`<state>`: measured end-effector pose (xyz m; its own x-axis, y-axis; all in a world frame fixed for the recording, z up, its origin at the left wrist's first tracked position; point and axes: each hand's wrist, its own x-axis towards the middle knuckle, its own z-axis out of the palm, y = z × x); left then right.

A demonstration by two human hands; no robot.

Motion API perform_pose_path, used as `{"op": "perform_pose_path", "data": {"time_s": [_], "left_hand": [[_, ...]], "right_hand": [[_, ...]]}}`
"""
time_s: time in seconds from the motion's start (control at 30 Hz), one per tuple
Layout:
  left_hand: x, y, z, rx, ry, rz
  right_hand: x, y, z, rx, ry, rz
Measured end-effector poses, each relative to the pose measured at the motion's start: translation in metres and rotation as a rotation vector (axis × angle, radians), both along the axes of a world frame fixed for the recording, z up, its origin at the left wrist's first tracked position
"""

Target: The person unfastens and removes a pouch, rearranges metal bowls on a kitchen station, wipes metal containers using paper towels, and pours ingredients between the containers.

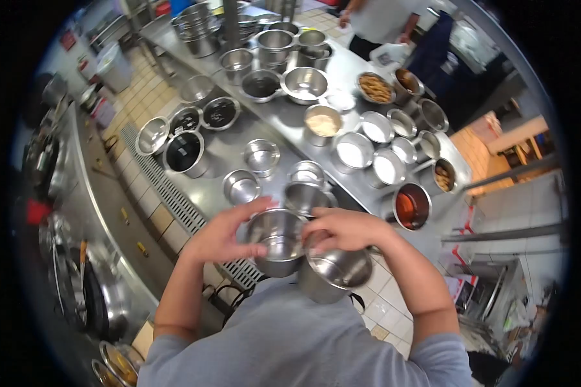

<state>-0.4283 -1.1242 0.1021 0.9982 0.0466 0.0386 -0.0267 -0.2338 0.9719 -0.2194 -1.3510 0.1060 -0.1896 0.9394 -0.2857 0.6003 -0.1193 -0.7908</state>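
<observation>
Near my body at the table's edge are two steel pots side by side. My left hand [229, 235] is at the left rim of the left pot [276, 242], thumb and fingers spread apart around its side. Over the neighbouring rims, my right hand [342, 229] has its fingers bent down at the edge of the right pot [336, 271], which is tilted. Both pots look empty inside. Just beyond them stand another steel pot [303, 195] and a smaller bowl [306, 173]. Two more empty steel bowls [241, 187] [261, 157] are farther left.
Pots with dark contents [185, 152] stand at the left. Bowls of white contents [353, 151], a pot of red liquid [412, 205] and a bowl of brown food [376, 88] are on the right. Another person [384, 22] stands across the steel table [274, 126].
</observation>
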Motion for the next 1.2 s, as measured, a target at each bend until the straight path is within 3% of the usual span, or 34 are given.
{"op": "perform_pose_path", "data": {"time_s": [0.1, 0.2, 0.27, 0.3, 0.33, 0.4, 0.47, 0.6, 0.67, 0.73, 0.8, 0.83, 0.87, 0.93, 1.13, 1.2], "left_hand": [[-0.015, -0.008, -0.026, 0.132, 0.066, -0.123], [-0.03, -0.009, -0.07, 0.217, -0.054, 0.01], [-0.03, -0.021, -0.067, -0.22, 0.138, 0.346], [-0.033, -0.024, -0.061, -0.484, 0.289, 0.351], [-0.035, -0.021, -0.068, -0.479, 0.288, 0.359], [-0.038, -0.009, -0.105, -0.752, 0.394, 0.428], [-0.039, -0.001, -0.15, -0.725, 0.397, 0.475], [-0.019, -0.004, -0.203, -0.505, 0.397, 0.513], [-0.001, -0.005, -0.226, 0.004, 0.206, 0.402], [0.021, -0.009, -0.196, 0.122, 0.237, 0.371], [0.044, -0.009, -0.178, 0.486, 0.127, 0.409], [0.051, -0.011, -0.168, 0.822, 0.09, 0.447], [0.056, -0.01, -0.172, 0.822, 0.087, 0.43], [0.067, 0.001, -0.191, 1.086, 0.268, 0.459], [0.086, 0.039, -0.242, 1.051, 0.387, 0.468], [0.089, 0.037, -0.223, 0.993, 0.365, 0.508]], "right_hand": [[-0.001, 0.021, -0.008, -0.019, -0.035, 0.053], [-0.001, 0.035, -0.007, -0.038, -0.039, 0.116], [-0.003, 0.041, -0.005, -0.052, -0.06, 0.094], [-0.005, 0.044, -0.008, -0.056, -0.082, 0.092], [-0.005, 0.045, -0.018, -0.05, -0.08, 0.099], [0.002, 0.042, -0.037, 0.078, -0.101, -0.023], [0.014, 0.029, -0.029, 0.077, -0.155, -0.102], [0.029, -0.025, -0.001, 0.085, -0.104, -0.264], [0.028, -0.055, 0.021, 0.055, -0.053, -0.338], [0.026, -0.089, 0.04, 0.015, -0.004, -0.424], [0.024, -0.12, 0.051, -0.021, 0.0, -0.499], [0.021, -0.135, 0.054, 0.014, 0.012, -0.547], [0.018, -0.146, 0.056, 0.012, 0.015, -0.564], [0.013, -0.168, 0.061, 0.038, -0.019, -0.641], [-0.002, -0.189, 0.063, 0.097, -0.126, -0.768], [-0.003, -0.195, 0.058, 0.099, -0.113, -0.803]]}}
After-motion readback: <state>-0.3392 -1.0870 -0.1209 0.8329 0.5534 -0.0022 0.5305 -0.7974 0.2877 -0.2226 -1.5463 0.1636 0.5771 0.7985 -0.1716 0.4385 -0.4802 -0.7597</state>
